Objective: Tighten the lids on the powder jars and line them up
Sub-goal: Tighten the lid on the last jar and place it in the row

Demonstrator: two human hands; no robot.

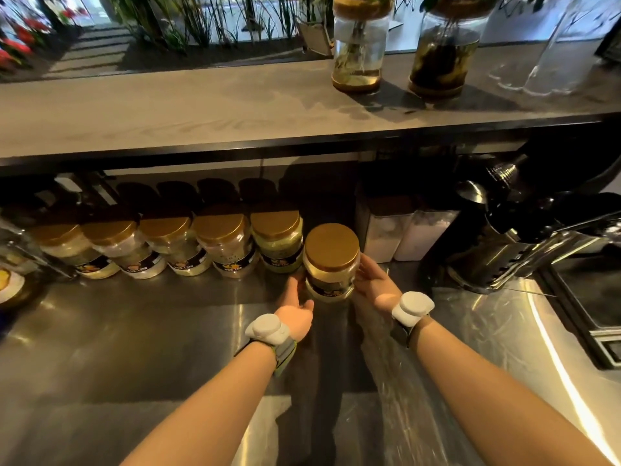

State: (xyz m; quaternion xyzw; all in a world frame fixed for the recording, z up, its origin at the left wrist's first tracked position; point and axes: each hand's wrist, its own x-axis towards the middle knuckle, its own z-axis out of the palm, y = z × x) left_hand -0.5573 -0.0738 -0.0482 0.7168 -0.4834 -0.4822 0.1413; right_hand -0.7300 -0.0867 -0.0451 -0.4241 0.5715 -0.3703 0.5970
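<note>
A clear powder jar [331, 274] with a gold lid [331, 247] stands on the steel counter [134, 331], just right of a row of several like jars [201, 247] with gold lids under the shelf. My left hand [297, 307] cups the jar's lower left side. My right hand [376, 284] presses against its right side. Both hands hold the jar's body; neither touches the lid. The jar sits slightly in front of the row's line.
Two white square containers [403, 233] stand right of the jar. A black and chrome machine [524, 240] fills the right side. Above runs a wooden shelf [201, 105] with two plant jars [359, 45]. A dish [10, 284] sits at the far left.
</note>
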